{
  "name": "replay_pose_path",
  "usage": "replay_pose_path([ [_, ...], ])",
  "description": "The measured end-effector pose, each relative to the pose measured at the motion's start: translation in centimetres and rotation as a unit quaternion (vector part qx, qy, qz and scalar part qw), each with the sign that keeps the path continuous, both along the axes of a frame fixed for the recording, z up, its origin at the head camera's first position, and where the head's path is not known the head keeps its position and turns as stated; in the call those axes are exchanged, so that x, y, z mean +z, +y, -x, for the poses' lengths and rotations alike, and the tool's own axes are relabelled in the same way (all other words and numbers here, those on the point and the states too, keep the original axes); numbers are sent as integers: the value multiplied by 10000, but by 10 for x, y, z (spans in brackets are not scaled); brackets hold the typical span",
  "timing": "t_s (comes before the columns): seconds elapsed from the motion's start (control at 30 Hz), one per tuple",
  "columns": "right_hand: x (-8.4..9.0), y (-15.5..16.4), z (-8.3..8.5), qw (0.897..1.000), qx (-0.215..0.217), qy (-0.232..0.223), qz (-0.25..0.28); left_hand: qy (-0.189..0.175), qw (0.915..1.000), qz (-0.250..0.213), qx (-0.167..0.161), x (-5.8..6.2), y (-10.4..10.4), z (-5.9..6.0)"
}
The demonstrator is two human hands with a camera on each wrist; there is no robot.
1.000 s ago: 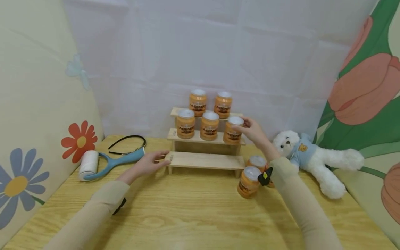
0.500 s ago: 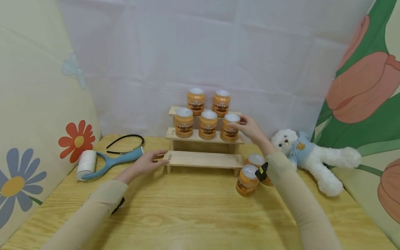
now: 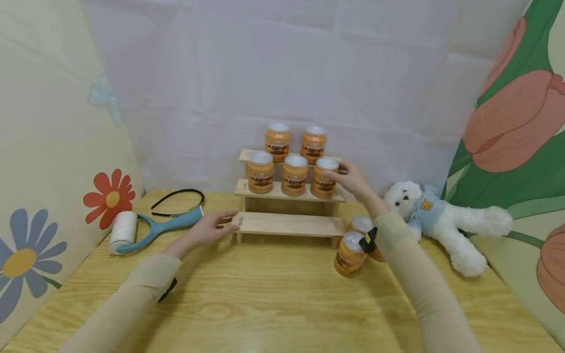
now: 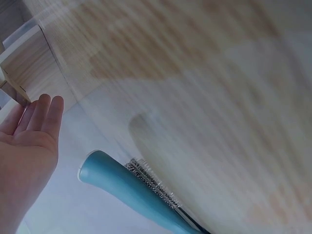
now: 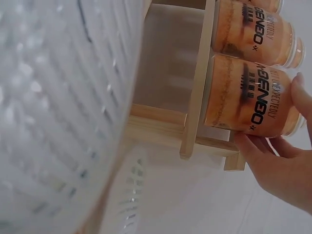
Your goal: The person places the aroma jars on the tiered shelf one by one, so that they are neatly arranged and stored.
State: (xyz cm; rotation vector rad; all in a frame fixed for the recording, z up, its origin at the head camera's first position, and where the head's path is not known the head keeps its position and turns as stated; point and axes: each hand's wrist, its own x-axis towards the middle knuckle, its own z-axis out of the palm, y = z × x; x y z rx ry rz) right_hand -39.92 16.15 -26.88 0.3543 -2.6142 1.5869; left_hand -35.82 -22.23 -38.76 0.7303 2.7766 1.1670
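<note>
My right hand (image 3: pixel 355 181) grips an orange jar (image 3: pixel 323 184) with a white lid, standing at the right end of the middle step of a wooden three-step rack (image 3: pixel 289 224). In the right wrist view, thumb and fingers lie around that same jar (image 5: pixel 251 97), its base on the wooden board (image 5: pixel 197 87). Two like jars, a left one (image 3: pixel 260 176) and a middle one (image 3: pixel 294 180), share its step. My left hand (image 3: pixel 207 233) has relaxed, extended fingers at the left end of the bare bottom step; the left wrist view shows its fingertips right at the wood.
On the top step stand two more jars, left (image 3: pixel 277 144) and right (image 3: pixel 313 147). A front jar (image 3: pixel 348 260) and a partly hidden jar (image 3: pixel 362 224) stand on the table (image 3: pixel 247 304) by my right forearm. Around lie a white plush bear (image 3: pixel 454 220), a blue-handled lint roller (image 3: pixel 163 228) and a black headband (image 3: pixel 176 191).
The jar in my right hand has shifted slightly back and left, closer to the middle jar on its step. My left hand stays at the bottom step's end.
</note>
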Motion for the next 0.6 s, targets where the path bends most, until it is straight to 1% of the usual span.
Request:
replay_pose_path([
  [0.1, -2, 1, 0, 9999, 61, 83, -21, 4, 10000, 1, 3, -1, 0, 1],
  [0.27, -3, 0, 0, 9999, 39, 143, 1, -22, 10000, -64, 8, 0, 0, 0],
  [0.43, -3, 1, -6, 9999, -63, -112, -71, -55, 10000, -71, -30, 1, 2, -1],
  [0.6, -1, 5, -15, 9991, -12, -351, -230, -62, 10000, -1, 1, 3, 0, -3],
])
